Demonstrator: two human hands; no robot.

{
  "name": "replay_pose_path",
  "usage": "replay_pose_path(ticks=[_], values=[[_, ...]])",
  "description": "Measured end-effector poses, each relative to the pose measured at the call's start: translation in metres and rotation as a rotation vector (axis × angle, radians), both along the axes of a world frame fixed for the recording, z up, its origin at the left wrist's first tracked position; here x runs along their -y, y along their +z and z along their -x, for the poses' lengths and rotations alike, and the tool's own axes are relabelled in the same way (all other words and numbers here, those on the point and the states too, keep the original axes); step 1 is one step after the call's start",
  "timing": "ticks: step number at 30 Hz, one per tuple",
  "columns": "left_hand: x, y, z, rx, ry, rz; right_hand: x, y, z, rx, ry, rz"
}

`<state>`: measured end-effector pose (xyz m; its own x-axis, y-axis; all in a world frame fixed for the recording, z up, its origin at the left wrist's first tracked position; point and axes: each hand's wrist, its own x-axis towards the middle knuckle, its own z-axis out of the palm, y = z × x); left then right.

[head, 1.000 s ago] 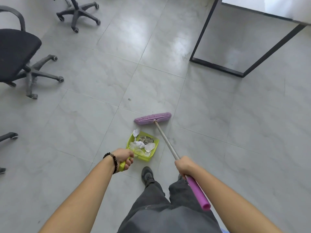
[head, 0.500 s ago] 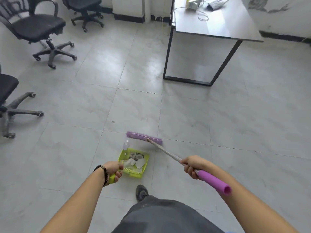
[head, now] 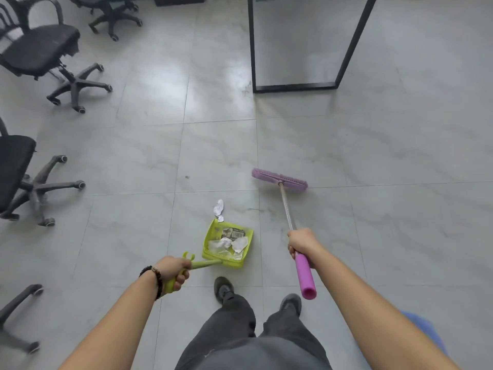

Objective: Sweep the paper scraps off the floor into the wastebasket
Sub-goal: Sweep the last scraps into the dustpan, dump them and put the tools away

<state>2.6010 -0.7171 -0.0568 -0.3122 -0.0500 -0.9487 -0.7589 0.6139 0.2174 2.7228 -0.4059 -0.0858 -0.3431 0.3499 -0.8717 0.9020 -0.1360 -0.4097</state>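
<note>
Crumpled white scrap (head: pixel 218 206) (on floor (head: pixel 149 161)); more inside lime dustpan (head: pixel 206 240)

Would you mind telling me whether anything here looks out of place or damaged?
One paper scrap lies on the floor just beyond the open edge of the green dustpan, while the other scraps sit inside it. The purple broom head stands off to the right. The black chair seat at upper left looks frayed along its edge.

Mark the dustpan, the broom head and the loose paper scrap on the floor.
dustpan (head: pixel 229 263): head view, rear wall near the handle.
broom head (head: pixel 279 178): head view, middle of the purple block.
loose paper scrap (head: pixel 218 206): head view, centre of the white scrap.
</note>
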Motion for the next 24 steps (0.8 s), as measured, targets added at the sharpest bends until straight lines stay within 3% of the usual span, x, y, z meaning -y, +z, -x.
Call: replay_pose_path(ticks=[6, 14, 18, 24], values=[[0.027, -0.014, 0.039, -0.020, -0.054, 0.010, 0.038, -0.003, -0.002, 0.021, -0.059, -0.020], [0.098, -0.020, 0.121, 0.025, -0.166, -0.040, 0.166, -0.011, 0.076, 0.030, -0.100, -0.053], [0.133, -0.027, 0.149, 0.085, -0.087, -0.071, 0.203, -0.014, 0.103, 0.079, 0.067, -0.085], [0.143, -0.028, 0.167, 0.098, -0.142, -0.078, 0.222, 0.006, 0.108, 0.213, 0.392, -0.053]])
